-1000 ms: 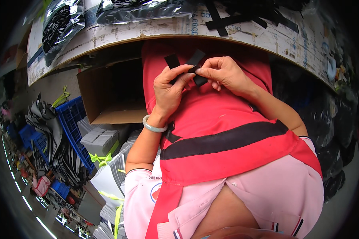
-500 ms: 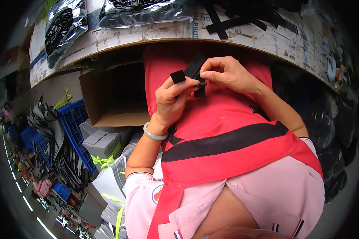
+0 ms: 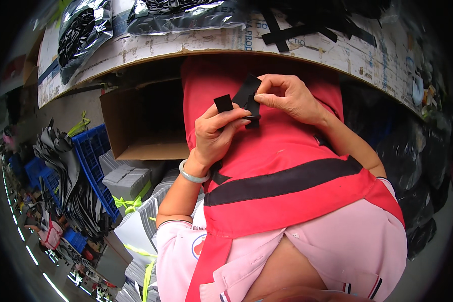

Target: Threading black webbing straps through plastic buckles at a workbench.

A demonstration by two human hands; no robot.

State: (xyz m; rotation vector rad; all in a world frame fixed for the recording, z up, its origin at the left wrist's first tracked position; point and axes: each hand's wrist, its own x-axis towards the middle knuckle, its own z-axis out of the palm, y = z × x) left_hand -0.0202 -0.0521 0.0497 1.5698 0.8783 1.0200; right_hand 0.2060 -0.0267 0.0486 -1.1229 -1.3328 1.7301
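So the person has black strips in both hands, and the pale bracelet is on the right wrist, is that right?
Not quite: the pale bracelet is on the left wrist, not the right, as the head view shows. The left hand and right hand do both hold black strips.

A cardboard box [image 3: 151, 151] sits near a blue plastic crate [image 3: 91, 145].
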